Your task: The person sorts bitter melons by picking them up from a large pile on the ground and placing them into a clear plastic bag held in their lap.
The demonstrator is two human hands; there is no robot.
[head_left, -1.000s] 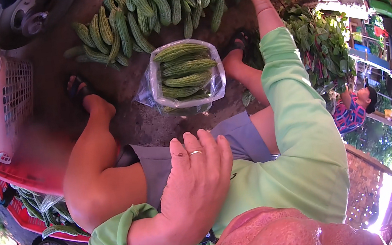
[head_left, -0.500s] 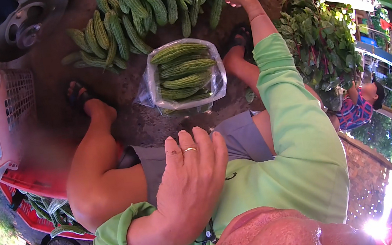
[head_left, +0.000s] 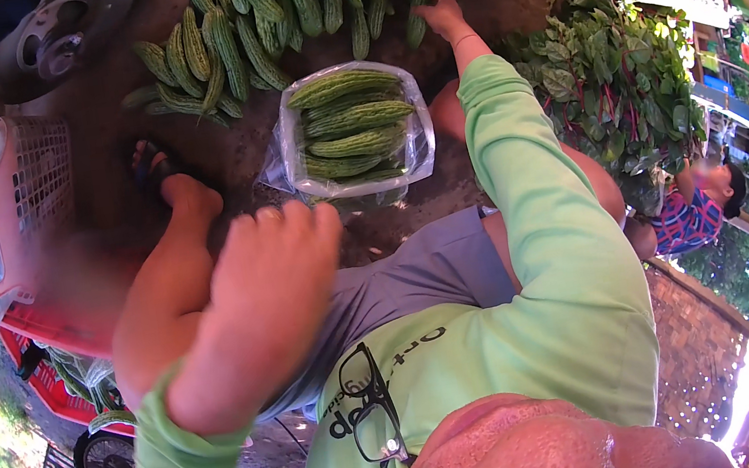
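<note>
My right hand (head_left: pixel 444 17) reaches out to the right end of a heap of green bitter gourds (head_left: pixel 295 6). Its fingers are closed over the side of one bitter gourd (head_left: pixel 417 31) at the front edge of the heap; the fingertips are partly hidden. My left hand (head_left: pixel 268 258) is raised above my lap, blurred by motion, with its fingers seeming bent. A plastic-lined container (head_left: pixel 425 131) stands between my feet, with several bitter gourds (head_left: pixel 357 120) laid side by side in it.
Leafy greens with reddish stems (head_left: pixel 616 76) are piled at the right, near another person (head_left: pixel 692 213). A pink plastic basket (head_left: pixel 41 175) and a red crate (head_left: pixel 56 389) stand at the left. A grey metal object (head_left: pixel 57 49) lies at the far left.
My right hand has come down and slightly left onto the gourd at the heap's edge. My left hand has swung left and up, and glasses now show hanging on my shirt.
</note>
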